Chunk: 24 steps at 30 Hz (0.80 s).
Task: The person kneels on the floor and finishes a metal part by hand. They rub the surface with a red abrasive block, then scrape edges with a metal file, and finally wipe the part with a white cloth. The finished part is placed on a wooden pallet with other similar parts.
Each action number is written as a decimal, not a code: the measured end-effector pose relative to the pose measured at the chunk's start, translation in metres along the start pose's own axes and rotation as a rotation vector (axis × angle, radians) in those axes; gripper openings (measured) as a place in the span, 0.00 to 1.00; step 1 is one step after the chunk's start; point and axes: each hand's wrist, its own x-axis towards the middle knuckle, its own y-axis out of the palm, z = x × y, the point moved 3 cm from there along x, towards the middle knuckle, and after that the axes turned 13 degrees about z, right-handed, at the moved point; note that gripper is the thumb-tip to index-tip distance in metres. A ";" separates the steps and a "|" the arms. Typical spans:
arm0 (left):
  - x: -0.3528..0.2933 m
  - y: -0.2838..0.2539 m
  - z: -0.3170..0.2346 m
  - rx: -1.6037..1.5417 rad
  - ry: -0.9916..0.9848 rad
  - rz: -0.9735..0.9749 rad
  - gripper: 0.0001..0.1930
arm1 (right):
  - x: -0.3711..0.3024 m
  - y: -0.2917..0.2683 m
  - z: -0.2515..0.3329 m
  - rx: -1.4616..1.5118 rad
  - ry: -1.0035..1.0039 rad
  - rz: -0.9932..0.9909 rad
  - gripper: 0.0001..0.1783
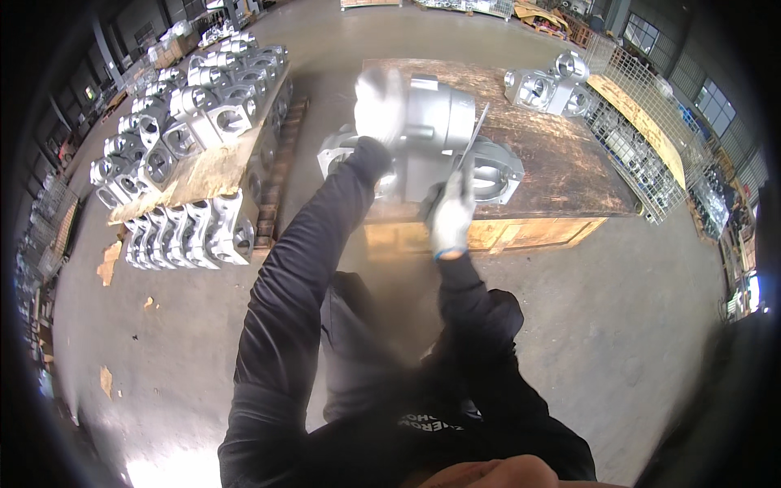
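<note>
A large silver-grey metal casting (443,114) with a round barrel and flanged openings sits on a worn wooden crate top (561,163). My left hand (380,106), in a white glove, is at the casting's upper left side; motion smears its fingers. My right hand (452,220), also gloved in white, is closed around a thin, straight metal tool (478,130). The tool points up and slightly right, in front of the casting's right side. Its lower end is hidden in the hand.
Another silver casting (549,88) stands at the crate's far right corner. On the left, a pallet (272,195) bears stacked rows of similar castings (183,122) with a board (203,175) between layers. A wire mesh cage (643,138) full of metal parts stands right of the crate.
</note>
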 end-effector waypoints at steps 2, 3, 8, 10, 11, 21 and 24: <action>-0.014 0.007 0.015 -0.360 -0.118 0.378 0.43 | 0.015 -0.014 0.014 0.131 0.082 0.008 0.32; -0.024 0.010 0.018 -0.481 -0.172 0.543 0.46 | 0.022 -0.023 0.030 -0.030 0.065 -0.025 0.32; -0.078 0.015 -0.002 -0.179 -0.023 0.238 0.35 | 0.045 -0.029 0.136 -0.264 -0.021 0.231 0.34; -0.105 0.013 -0.007 -0.410 0.020 0.220 0.27 | 0.051 -0.015 0.173 -0.550 0.021 0.371 0.33; -0.117 0.011 -0.006 -0.394 -0.032 0.219 0.22 | 0.053 -0.003 0.189 -0.722 -0.029 0.481 0.32; -0.258 -0.029 0.015 -0.246 0.226 0.153 0.12 | 0.046 0.100 0.262 -1.681 0.650 1.310 0.24; -0.296 -0.030 0.032 -0.175 0.223 0.171 0.14 | 0.030 0.135 0.249 -1.867 0.644 1.530 0.24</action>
